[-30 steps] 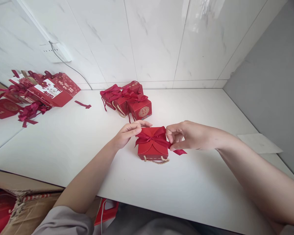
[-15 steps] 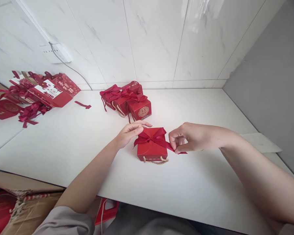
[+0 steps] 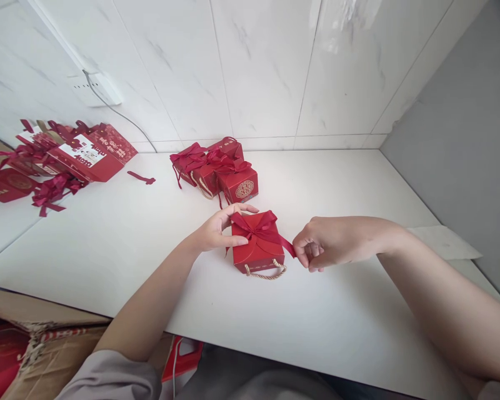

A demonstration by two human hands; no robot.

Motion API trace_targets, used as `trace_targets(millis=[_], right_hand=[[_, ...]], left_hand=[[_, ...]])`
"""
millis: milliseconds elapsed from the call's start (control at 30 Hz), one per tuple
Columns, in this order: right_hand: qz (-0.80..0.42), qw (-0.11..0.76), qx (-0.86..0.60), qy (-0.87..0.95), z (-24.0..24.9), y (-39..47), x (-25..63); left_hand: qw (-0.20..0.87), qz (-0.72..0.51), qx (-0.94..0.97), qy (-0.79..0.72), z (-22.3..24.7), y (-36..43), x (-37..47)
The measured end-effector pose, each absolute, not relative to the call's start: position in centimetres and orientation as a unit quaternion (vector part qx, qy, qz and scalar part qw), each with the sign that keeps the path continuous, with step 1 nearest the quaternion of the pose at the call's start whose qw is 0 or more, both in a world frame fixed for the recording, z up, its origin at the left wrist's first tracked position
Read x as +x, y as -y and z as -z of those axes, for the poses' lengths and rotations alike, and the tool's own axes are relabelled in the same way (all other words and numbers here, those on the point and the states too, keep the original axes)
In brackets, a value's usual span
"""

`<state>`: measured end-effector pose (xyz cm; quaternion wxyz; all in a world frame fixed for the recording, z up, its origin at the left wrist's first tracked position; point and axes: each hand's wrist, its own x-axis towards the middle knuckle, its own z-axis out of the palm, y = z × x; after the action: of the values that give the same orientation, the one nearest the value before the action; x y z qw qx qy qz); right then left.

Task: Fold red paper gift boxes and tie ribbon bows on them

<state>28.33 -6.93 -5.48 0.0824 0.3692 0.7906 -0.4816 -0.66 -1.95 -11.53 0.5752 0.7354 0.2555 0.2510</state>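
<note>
A small red gift box [image 3: 258, 251] with a gold rope handle [image 3: 267, 275] facing me sits on the white table. A dark red ribbon bow [image 3: 256, 225] is tied across its top. My left hand [image 3: 221, 230] grips the left side of the box, thumb on the top and fingers reaching round the far side. To the right, my right hand [image 3: 323, 244] pinches a tail of the ribbon [image 3: 288, 247], which stretches taut from the bow. The end of that tail is hidden in my fingers.
Several red boxes with bows [image 3: 216, 169] stand behind, near the tiled wall. At the far left is a pile of red boxes and ribbons [image 3: 79, 155]. A loose ribbon piece [image 3: 141, 178] lies between. A cardboard box [image 3: 62, 353] is below the table's front edge.
My left thumb has come down onto the box top, and the box is turned slightly. My right hand has moved a little right and down, drawing the ribbon tail with it.
</note>
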Motion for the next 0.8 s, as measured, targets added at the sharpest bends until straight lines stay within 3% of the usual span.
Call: trace_targets(millis=[300,467,567,800], right_hand=[[0.47,0.064,0.406,-0.781,4.6,6.8,30.0],[0.419,-0.104,0.468,-0.771,4.8,6.4,29.3],[0.454,-0.217,0.459,-0.733,5.9,5.9,27.8],[0.577,-0.251,0.364,-0.687,8.3,5.1,26.3]], left_hand=[[0.569,-0.248,0.74,-0.257,11.2,2.4,-0.3],[0.559,-0.248,0.755,-0.236,11.0,2.9,0.0],[0.542,-0.245,0.77,-0.231,10.7,3.3,0.2],[0.546,-0.24,0.77,-0.225,10.7,3.3,0.4]])
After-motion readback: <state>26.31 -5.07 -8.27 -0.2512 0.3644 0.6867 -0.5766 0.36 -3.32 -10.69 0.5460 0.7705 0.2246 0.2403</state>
